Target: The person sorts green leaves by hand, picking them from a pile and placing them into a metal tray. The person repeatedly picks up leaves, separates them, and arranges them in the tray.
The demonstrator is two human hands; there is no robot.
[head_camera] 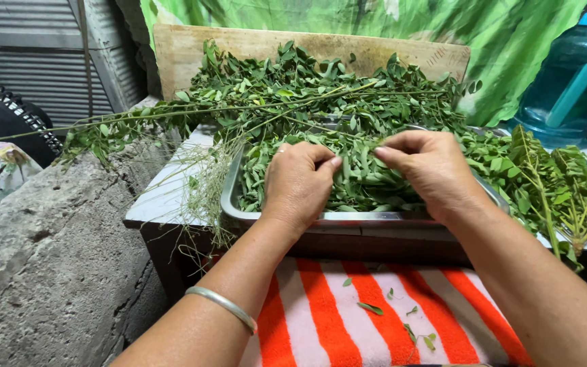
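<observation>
My left hand [299, 180] and my right hand [429, 171] are held close together over a metal tray [276, 219] filled with plucked green leaves [365, 183]. Both hands pinch a thin leafy sprig [358, 153] between thumb and fingers, right above the leaf pile. A silver bangle [225, 307] circles my left forearm. Behind the tray lies a heap of long leafy branches [307, 88] across the table.
A wooden board [185, 47] leans at the back before a green cloth. More branches [558, 183] lie right, near a blue water jug [565, 81]. A concrete block [49, 245] sits left. An orange-and-white striped cloth [348, 312] with stray leaves covers my lap.
</observation>
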